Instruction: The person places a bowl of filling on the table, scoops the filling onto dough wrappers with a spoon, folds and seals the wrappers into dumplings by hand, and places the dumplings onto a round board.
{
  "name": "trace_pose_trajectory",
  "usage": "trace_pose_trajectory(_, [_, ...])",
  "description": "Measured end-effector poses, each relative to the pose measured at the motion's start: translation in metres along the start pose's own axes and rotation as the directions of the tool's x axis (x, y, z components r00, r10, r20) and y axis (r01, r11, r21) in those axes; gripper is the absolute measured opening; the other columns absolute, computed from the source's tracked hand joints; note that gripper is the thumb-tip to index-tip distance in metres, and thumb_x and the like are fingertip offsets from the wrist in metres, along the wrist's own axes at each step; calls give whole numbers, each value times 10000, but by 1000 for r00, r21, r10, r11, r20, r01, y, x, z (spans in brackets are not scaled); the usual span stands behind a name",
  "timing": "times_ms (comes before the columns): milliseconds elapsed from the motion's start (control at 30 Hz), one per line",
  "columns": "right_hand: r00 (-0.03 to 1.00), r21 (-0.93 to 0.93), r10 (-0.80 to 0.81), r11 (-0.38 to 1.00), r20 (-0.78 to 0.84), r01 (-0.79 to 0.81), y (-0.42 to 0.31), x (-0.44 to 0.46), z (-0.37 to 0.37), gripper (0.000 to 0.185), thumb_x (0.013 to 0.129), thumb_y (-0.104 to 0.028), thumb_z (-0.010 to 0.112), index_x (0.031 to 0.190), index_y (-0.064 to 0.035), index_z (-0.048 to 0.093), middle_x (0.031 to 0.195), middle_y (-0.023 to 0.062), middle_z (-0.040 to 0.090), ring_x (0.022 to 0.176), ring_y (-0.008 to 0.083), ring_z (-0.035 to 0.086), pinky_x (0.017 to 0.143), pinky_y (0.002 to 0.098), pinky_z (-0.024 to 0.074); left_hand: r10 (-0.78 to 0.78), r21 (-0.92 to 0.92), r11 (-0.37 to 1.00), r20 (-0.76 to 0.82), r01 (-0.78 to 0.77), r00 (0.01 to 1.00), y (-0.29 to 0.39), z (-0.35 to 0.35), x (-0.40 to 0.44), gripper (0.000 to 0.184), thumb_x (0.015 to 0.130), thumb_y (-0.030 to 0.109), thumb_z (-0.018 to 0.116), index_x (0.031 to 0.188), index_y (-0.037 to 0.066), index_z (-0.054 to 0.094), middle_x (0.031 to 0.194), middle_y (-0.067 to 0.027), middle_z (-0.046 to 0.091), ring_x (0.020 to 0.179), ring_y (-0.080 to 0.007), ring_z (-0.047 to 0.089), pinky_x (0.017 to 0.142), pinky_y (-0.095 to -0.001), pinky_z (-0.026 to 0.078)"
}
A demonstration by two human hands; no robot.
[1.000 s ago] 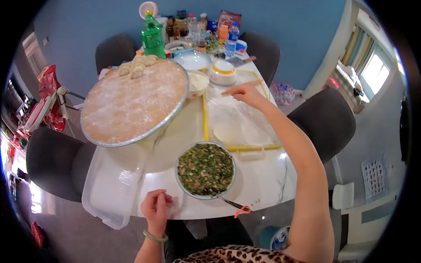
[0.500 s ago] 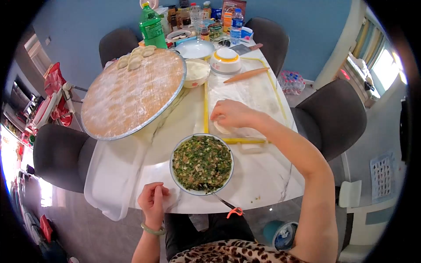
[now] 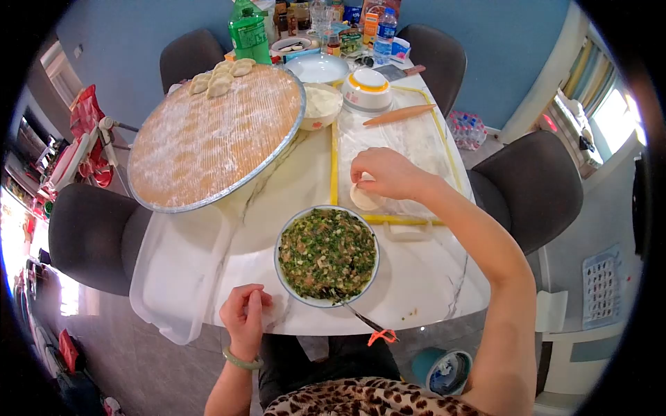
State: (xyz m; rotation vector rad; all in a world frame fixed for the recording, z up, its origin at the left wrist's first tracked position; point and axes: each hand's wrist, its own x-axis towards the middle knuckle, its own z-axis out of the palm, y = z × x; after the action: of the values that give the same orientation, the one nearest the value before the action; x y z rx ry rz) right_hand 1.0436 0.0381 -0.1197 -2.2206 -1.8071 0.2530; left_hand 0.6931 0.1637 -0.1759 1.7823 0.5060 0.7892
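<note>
My right hand (image 3: 386, 173) is closed at the far edge of a round dough wrapper (image 3: 366, 199), which lies on the floured mat with yellow edges (image 3: 335, 159). Near the table's front edge my left hand (image 3: 245, 312) is held with curled fingers; whether anything small is inside is hidden. Between the hands stands a bowl of chopped green filling (image 3: 327, 255), with a spoon handle (image 3: 364, 319) sticking out toward me. A rolling pin (image 3: 399, 115) rests on the mat's far part. Several dumplings (image 3: 219, 82) sit at the back of the large floured round tray (image 3: 215, 139).
A clear plastic container (image 3: 177, 270) is at the table's left front. Behind the mat are an upturned bowl (image 3: 366, 90), a bowl of flour (image 3: 321, 104), a white plate (image 3: 317, 68), a knife (image 3: 399, 72) and bottles. Grey chairs (image 3: 531, 187) flank the table.
My right hand has come down from beside the rolling pin to the wrapper at the mat's near edge and closed at it. My left hand has stayed near the table's front edge.
</note>
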Motion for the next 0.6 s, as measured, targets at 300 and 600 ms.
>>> trace_pose_trajectory(300, [977, -117, -142, 985, -162, 124, 2, -5, 10, 67, 787, -142, 605, 841, -108, 625, 926, 54, 619, 934, 245, 573, 878, 391, 438, -13, -22, 1000, 0, 13, 1000, 0, -1, 1, 88, 906, -18, 511, 931, -37, 593, 723, -85, 630, 632, -125, 613, 597, -233, 497])
trace_pose_trajectory(600, [975, 175, 155, 976, -159, -126, -4, -36, -13, 88, 831, -147, 611, 900, -94, 600, 908, 31, 626, 935, 196, 610, 962, 398, 403, -30, -70, 997, 9, 31, 1000, 0, 0, 3, 81, 905, -22, 514, 919, -48, 590, 725, -80, 620, 650, -119, 604, 595, -232, 493])
